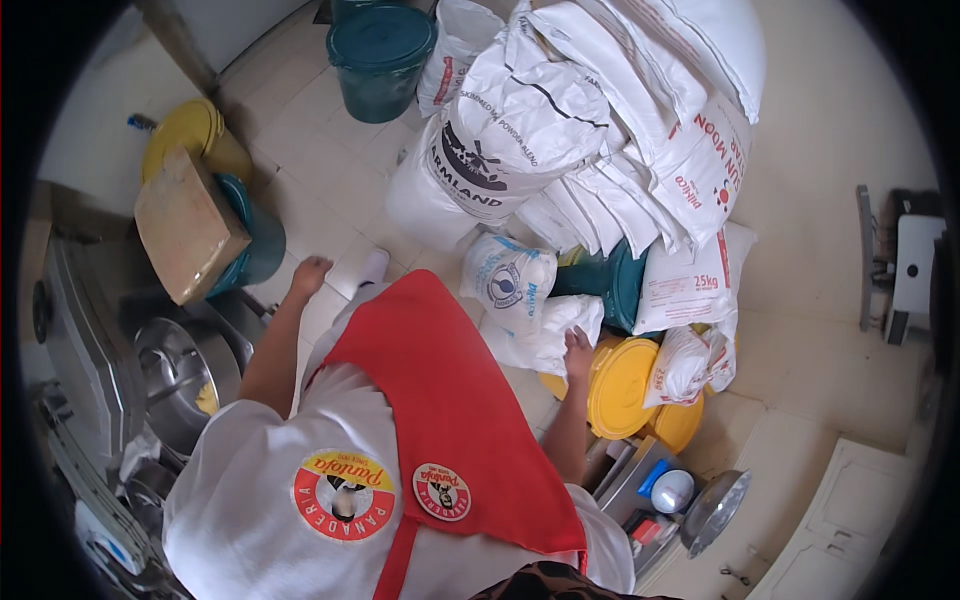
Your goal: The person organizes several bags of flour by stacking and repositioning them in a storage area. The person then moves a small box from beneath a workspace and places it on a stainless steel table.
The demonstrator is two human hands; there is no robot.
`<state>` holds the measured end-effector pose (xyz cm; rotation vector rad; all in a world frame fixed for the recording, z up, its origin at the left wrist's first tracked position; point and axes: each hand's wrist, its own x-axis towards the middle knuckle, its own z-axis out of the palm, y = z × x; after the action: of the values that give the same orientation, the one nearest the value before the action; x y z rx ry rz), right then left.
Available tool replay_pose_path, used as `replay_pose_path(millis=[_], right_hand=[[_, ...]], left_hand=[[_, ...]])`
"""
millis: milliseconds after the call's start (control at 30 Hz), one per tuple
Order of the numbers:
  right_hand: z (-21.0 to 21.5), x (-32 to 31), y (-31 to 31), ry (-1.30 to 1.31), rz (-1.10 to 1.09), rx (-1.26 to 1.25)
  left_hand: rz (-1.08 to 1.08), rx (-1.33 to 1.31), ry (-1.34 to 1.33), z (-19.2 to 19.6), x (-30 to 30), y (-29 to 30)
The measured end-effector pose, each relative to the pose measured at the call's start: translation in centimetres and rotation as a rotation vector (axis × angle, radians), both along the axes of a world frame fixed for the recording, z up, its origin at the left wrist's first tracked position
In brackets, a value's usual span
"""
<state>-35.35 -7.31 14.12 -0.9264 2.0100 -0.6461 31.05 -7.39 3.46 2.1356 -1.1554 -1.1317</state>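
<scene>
My left hand [313, 273] is held out over the tiled floor, to the right of a teal bucket [262, 250]. Its fingers are loosely bent, and nothing shows in them. On the other side my right hand [578, 352] hangs in front of a white plastic sack [535, 345], beside a round yellow lid [622, 388]. That hand looks empty too, its fingers loosely apart; whether it touches the sack I cannot tell. A smaller white bag with blue print [510, 280] rests just beyond it. Between my arms hangs my red apron [440, 370].
Large white sacks [490, 150] are piled ahead on the right. A lidded green bucket [380, 60] stands farther back. At left are a cardboard box [190, 225], a yellow bucket [200, 140] and a steel mixing bowl [185, 385]. A metal basin [715, 512] sits at lower right.
</scene>
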Motion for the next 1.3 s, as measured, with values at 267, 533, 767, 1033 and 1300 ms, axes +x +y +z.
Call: replay_pose_path(millis=[267, 533, 767, 1033, 1300], right_hand=[[-10.4, 5.2, 5.4, 0.038, 0.301, 0.178], [-9.6, 15.3, 9.1, 0.202, 0.687, 0.552], [-4.9, 23.6, 0.5, 0.100, 0.622, 0.417], [5.7, 35.1, -18.3, 0.176, 0.355, 0.277], [6.0, 37.9, -21.0, 0.174, 0.440, 0.287]], left_hand=[[-0.196, -0.048, -0.134, -5.1, 6.4, -1.9], [-0.120, 0.435, -0.116, -17.5, 15.5, 2.0], [-0.589, -0.101, -0.548, -18.7, 23.3, -12.1], [0.331, 0.014, 0.401, -6.7, 25.3, -27.1], [-0.611, 0.085, -0.307, -18.8, 28.4, -19.0]])
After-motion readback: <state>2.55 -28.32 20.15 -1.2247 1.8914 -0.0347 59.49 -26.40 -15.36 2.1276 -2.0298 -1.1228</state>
